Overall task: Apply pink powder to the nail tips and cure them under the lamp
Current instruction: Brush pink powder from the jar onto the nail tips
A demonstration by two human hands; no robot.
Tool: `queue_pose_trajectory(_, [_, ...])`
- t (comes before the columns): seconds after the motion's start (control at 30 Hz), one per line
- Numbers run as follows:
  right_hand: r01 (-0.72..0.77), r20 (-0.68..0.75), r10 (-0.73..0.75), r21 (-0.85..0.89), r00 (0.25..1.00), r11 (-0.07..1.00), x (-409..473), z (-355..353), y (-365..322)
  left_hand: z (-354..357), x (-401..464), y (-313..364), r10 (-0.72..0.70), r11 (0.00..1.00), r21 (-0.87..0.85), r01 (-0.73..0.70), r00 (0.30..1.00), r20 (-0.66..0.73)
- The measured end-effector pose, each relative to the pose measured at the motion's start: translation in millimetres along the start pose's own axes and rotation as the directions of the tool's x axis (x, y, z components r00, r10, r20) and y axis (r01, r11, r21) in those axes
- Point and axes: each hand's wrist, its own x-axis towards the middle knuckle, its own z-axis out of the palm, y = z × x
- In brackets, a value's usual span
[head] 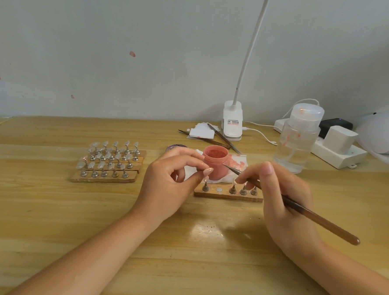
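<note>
On a wooden table [48, 218] the person's left hand [168, 186] has thumb and forefinger pinched together on a pale pink nail tip [208, 171], held above the left end of a short wooden holder strip [228, 196]; the remaining fingers are loosely curled. The right hand [283, 198] grips a brown-handled brush [310, 217] like a pen, fingers curled round the shaft, with the thin pointed end reaching towards the nail tip and passing in front of an open jar of pink powder [215, 162]. The jar stands on a white tissue [239, 165] stained pink, just behind the strip. The strip carries metal pegs (one slot shows only a flat silver disc). To the left lie several more wooden strips [110, 165] crowded with clear nail tips on metal stands. Behind the jar are two slim dark tools [221, 137] lying across white pads [201, 132], and a white clip-on desk lamp [232, 124] whose base bears a small label with red and dark print too small to read. Further right stand a clear pump bottle [297, 140] smeared with pink, a white power strip [339, 151] with a white adapter plugged in, and, at the frame edge, part of a white curing lamp [383, 133].
</note>
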Motion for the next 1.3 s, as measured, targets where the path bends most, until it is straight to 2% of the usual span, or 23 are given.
queue_pose_trajectory(0.27, [0.105,0.041,-0.100,-0.133,0.994,0.986,1.8,4.7,-1.9,0.7,-0.5,-0.3,0.054,0.998,-0.040,-0.053,0.998,0.033])
queue_pose_trajectory(0.43, [0.164,0.131,-0.145,-0.143,0.981,0.976,0.5,4.6,-1.3,2.5,-0.8,-3.9,0.022,0.999,-0.041,-0.021,1.000,0.014])
queue_pose_trajectory(0.77, [0.102,0.141,-0.085,-0.122,0.986,0.987,-1.0,3.9,-1.6,3.4,-1.0,-3.6,-0.019,0.998,-0.062,0.020,1.000,0.010])
queue_pose_trajectory(0.87, [0.134,0.113,-0.119,-0.127,0.986,0.983,1.1,5.0,-3.8,3.0,-0.6,-3.1,-0.004,0.998,-0.056,0.004,1.000,0.016])
queue_pose_trajectory(1.0, [0.088,0.134,-0.074,-0.106,0.988,0.990,-0.5,4.4,-1.5,3.1,-0.4,-4.2,-0.007,0.998,-0.057,0.007,1.000,0.009])
queue_pose_trajectory(1.13, [0.109,0.113,-0.097,-0.112,0.989,0.988,2.0,5.4,-5.9,2.7,0.1,-4.7,0.004,0.999,-0.036,-0.004,1.000,0.007])
queue_pose_trajectory(1.3, [0.048,0.133,-0.038,-0.073,0.990,0.996,-1.7,3.7,-2.6,2.3,0.5,-4.3,-0.001,0.999,-0.042,0.001,1.000,0.017])
